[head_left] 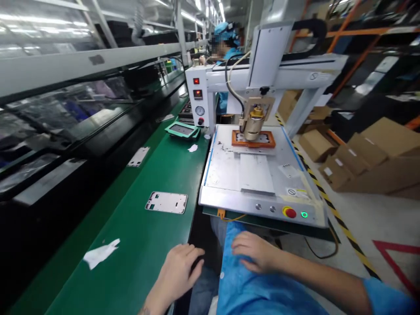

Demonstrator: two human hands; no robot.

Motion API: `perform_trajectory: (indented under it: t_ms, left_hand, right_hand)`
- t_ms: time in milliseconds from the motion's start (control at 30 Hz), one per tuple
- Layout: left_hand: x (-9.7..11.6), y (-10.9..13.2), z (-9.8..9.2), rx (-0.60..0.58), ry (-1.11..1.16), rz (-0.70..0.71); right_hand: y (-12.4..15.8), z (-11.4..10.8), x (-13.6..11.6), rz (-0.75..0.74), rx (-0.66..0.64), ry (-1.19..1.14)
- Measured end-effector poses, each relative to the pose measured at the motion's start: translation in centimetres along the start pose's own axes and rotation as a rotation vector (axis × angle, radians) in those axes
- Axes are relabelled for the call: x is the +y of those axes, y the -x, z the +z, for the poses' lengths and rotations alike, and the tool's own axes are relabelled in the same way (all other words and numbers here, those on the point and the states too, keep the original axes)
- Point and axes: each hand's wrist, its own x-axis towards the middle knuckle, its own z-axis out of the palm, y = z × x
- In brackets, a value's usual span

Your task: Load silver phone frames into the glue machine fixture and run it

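Note:
My left hand [179, 269] lies flat on the edge of the green bench [144, 245], fingers spread, holding nothing. My right hand [254, 250] rests palm-down on my blue-clad lap, fingers loosely stretched, also holding nothing. Ahead of my left hand lies a white phone frame [166, 202] on the green surface. In front of me stands a desktop machine [259, 175] whose brass-coloured head [255, 123] sits over an orange fixture [253, 139] on its metal bed.
A crumpled white tissue [100, 253] lies at the bench's near left. Another white frame [138, 156] and a green fixture tray [182, 129] sit farther along. A red stop button [290, 213] is on the machine front. Cardboard boxes [361, 157] stand at right. Another person [226, 43] works behind.

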Motion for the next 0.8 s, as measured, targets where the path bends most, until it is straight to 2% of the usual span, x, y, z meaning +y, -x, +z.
perform_trajectory:
  t_ms: [67,167,233,333,400,533,800]
  left_hand:
    - [-0.3,0.2,0.0,0.014,0.049,-0.01]
    - [-0.8,0.3,0.2,0.065,0.085,0.01]
    - [-1.0,0.4,0.5,0.08,0.076,0.022]
    - [-1.3,0.6,0.8,0.067,0.066,0.022]
    - [-1.4,0.8,0.8,0.068,0.071,0.034]
    - [-1.7,0.9,0.8,0.086,0.078,0.065]
    - [-1.9,0.5,0.7,0.099,0.11,0.07]
  right_hand:
    - [4.5,1.2,1.7,0.154,-0.087,-0.037]
    - [7.1,3.1,3.9,0.233,-0.044,-0.081]
    - [6.8,4.7,5.6,0.119,-0.023,-0.083]
    - [5.5,7.3,8.5,-0.152,-0.002,-0.062]
    - [4.9,8.7,10.3,-0.246,0.037,-0.049]
    - [4.8,9.5,12.2,-0.235,0.076,-0.038]
    - [4.2,10.2,12.0,-0.26,0.032,-0.075]
